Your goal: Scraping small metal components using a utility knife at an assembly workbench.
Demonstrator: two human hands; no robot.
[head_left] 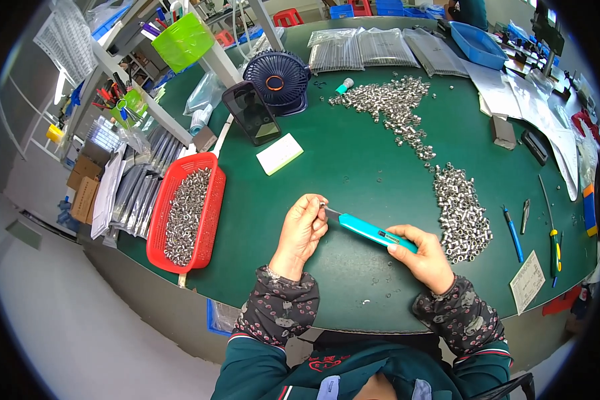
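My right hand (425, 259) is closed round the teal handle of a utility knife (363, 228), its blade pointing left. My left hand (301, 228) pinches a small metal ring (323, 205) between thumb and fingertips. The blade tip meets the ring or lies right beside it; the fingers partly hide that spot. To the right of my right hand lies a heap of small silver metal rings (461, 217). A longer pile of similar metal parts (400, 110) stretches toward the far side of the green table (353, 300).
At the left edge stands a red basket (218, 217) full of metal pieces. Behind it are a phone (252, 113), a small fan (277, 80) and a paper pad (280, 154). A blue pen-like tool (513, 233), a screwdriver (555, 250) and a paper slip (527, 283) lie at right.
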